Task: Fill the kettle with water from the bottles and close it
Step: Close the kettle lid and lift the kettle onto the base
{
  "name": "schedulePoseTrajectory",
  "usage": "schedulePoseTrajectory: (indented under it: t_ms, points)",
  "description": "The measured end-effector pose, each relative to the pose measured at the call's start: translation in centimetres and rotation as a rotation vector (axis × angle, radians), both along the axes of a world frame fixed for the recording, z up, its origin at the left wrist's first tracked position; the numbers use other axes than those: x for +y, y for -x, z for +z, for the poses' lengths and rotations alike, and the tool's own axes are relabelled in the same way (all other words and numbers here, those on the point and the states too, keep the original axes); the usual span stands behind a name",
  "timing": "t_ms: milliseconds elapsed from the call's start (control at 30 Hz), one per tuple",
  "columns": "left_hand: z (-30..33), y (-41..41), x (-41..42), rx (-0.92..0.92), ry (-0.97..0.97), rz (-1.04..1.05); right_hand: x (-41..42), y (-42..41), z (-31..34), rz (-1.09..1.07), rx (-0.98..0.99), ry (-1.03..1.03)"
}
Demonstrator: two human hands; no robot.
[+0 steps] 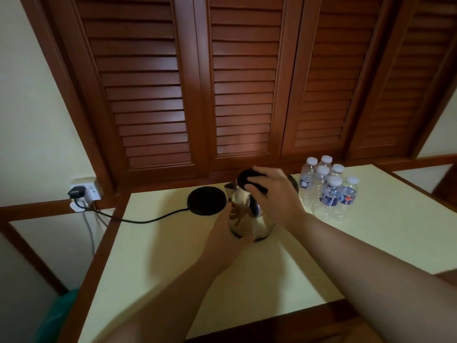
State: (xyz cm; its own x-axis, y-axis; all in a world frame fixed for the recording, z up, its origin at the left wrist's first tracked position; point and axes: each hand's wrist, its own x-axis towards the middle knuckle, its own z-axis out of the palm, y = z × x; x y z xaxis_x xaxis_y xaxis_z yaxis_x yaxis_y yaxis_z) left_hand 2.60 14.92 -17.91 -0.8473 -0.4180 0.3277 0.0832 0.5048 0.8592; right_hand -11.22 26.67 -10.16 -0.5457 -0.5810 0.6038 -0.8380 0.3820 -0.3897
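Kettle (257, 219) first: it is shiny silver metal, round and wide at the bottom, with a black ring round its foot and a pointy spout on its left side. I can see my own fingers mirrored in its side. It stands on the pale yellow table (158, 256), near the back edge and about halfway along it, off its stand.

My right hand (274, 194) is on top of the kettle. Its fingers are curled over the black lid (247, 178) and grip it. The lid looks tipped up at the back, but I cannot tell how far it is lifted.

My left hand (228, 235) is low on the kettle's near left side. Its fingers bend round the silver body and hold it.

Just left of the kettle lies the flat round black kettle base (207, 200), close beside the kettle; I cannot tell if they touch. A black cord (138, 220) runs from it over the left edge of the table to a plug (77, 193) in the white wall socket (85, 191).

Just right of the kettle, by the back edge, stand six small clear water bottles (329, 191) with white caps, all packed close together. Some have blue labels. All of them are upright with caps on.

Behind the table are brown wooden shutters (242, 82).
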Motion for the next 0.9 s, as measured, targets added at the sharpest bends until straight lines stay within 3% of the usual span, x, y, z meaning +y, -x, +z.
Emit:
schedulePoseTrajectory:
  t_ms: [167,367,533,600,700,900]
  points:
    - [-0.1,0.2,-0.5,0.012,-0.004,-0.021,-0.4,-0.4,-0.8,-0.045,0.056,0.003]
    - [0.3,0.3,-1.1,-0.012,-0.092,-0.022,1.2,0.4,-0.1,0.032,-0.044,0.009]
    - [1.4,1.4,-1.8,-0.016,-0.122,-0.111,3.8,0.4,-3.3,-0.242,-0.319,0.135]
    - [1.3,2.4,-2.2,-0.029,-0.136,-0.113,4.2,0.8,-4.2,-0.145,-0.426,0.273]
    - [0.5,3.6,-2.2,-0.045,-0.163,-0.074,4.1,1.3,-5.3,0.023,-0.494,0.324]
    - [-0.2,5.4,-2.8,-0.021,-0.165,0.075,2.9,3.0,-6.3,0.057,-0.519,0.387]
